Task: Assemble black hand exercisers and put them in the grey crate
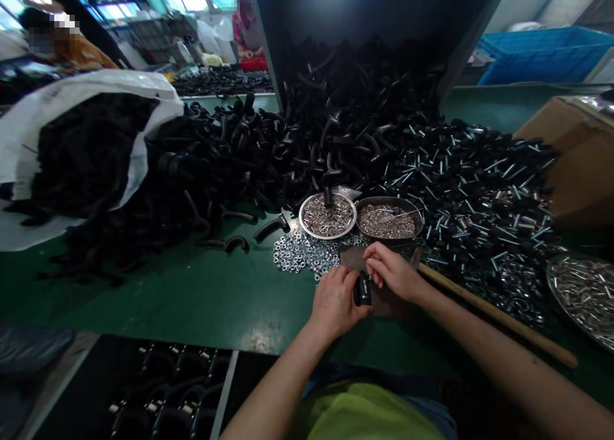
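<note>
My left hand (337,301) is closed around a short black plastic part (364,289) with pale lettering, held over a brown plate (384,306) on the green table. Close by on the right, my right hand (391,271) has its fingers pinched together at the part's upper end. Whatever is between those fingertips is too small to make out. Loose metal nuts (302,253) lie just beyond my left hand. Behind my hands stand a round dish of small metal pieces (314,217) and a dark oval tin of tiny metal pieces (384,222).
Black curved handles (268,139) are heaped across the back, spilling from a large dark bin (355,18). Black knobs with bolts (460,171) cover the right. A hammer with a wooden handle (499,315) lies beside my right forearm. Two people sit at work beyond.
</note>
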The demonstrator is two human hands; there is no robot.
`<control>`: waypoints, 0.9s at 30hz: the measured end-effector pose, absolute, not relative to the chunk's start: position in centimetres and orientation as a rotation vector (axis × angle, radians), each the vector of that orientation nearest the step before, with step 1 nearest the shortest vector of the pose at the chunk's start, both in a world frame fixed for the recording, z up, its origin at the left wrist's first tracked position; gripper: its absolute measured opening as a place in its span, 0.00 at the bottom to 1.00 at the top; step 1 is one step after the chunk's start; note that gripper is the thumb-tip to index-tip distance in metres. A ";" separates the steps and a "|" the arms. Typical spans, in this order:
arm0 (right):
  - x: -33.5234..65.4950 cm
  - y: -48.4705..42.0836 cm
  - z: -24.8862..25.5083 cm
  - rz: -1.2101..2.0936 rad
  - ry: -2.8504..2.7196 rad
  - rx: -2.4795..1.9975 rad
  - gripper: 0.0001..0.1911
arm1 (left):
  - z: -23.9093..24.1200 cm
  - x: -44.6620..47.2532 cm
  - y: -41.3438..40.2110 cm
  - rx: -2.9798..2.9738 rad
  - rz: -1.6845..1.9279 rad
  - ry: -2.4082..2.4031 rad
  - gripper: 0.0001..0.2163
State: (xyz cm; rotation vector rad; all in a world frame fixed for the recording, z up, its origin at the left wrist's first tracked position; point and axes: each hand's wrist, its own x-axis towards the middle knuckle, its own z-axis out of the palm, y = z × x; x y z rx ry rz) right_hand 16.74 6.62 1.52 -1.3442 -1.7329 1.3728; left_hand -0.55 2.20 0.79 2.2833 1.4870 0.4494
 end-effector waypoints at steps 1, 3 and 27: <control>16.9 6.2 1.3 1.365 -1.695 -1.340 0.05 | 0.8 -0.6 2.2 2.283 0.451 1.485 0.24; 17.0 5.8 0.9 1.267 -1.697 -1.355 0.05 | 0.7 -0.6 2.2 2.283 0.453 1.479 0.25; 15.9 4.0 0.6 0.324 -2.368 -1.411 0.07 | 0.4 -0.4 2.0 2.296 0.458 1.474 0.21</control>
